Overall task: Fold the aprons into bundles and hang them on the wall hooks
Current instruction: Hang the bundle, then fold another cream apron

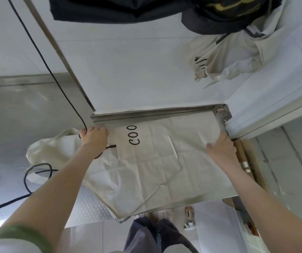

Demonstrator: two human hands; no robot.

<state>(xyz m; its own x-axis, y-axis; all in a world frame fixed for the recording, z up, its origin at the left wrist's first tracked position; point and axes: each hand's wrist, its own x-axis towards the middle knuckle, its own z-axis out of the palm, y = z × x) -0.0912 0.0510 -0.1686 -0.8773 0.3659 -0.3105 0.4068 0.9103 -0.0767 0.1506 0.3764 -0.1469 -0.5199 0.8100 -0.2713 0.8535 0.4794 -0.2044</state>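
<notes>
Cream apron (146, 161) spread flat on steel counter (9, 125), reaching back edge; one corner hangs over front edge. Left hand (94, 135) at back edge, fingers curled, gripping apron fold; black cable (25, 179) just beside. Right hand (221, 148) near right edge, fingers straight and together, pressing apron. Second cream apron (225, 57) and dark cloth (128, 10) hang on wall (128, 70).

On table (4, 125): apron (155, 161) spread flat, far edge against wall (137, 70). Left hand (94, 136) grips its far-left edge, right hand (221, 150) rests far-right. Cable (37, 172) left of it. Second apron (225, 57) hangs on wall, above right.
</notes>
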